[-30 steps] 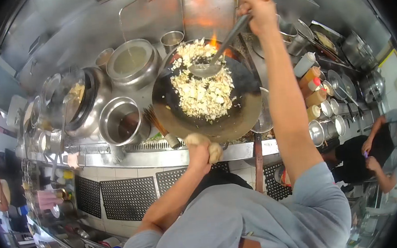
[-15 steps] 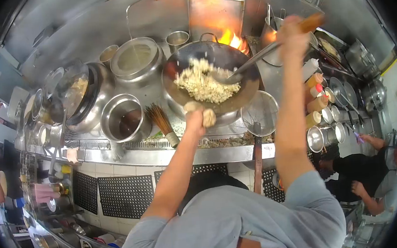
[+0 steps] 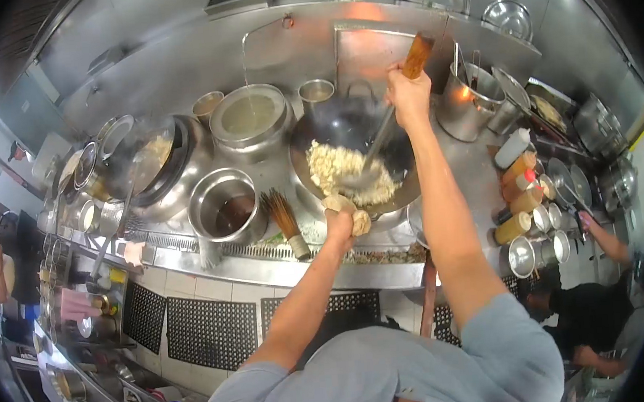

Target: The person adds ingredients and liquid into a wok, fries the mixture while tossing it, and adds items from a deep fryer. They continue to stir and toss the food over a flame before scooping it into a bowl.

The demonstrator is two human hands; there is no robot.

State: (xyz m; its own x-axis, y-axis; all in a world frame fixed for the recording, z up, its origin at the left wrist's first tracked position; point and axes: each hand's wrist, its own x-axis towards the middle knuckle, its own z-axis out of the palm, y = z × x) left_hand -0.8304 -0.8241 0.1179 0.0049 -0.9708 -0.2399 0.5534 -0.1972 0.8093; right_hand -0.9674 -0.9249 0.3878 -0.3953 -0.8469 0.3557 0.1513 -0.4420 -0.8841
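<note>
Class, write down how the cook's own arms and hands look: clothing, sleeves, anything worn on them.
A grey-blue shirt with short sleeves covers the upper arms only. The forearms, left hand and right hand are bare: no gloves, watch or rings visible.

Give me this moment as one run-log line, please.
left hand: grips wok edge through cloth | right hand: holds ladle by wooden handle | ladle bowl: in rice inside wok
</note>
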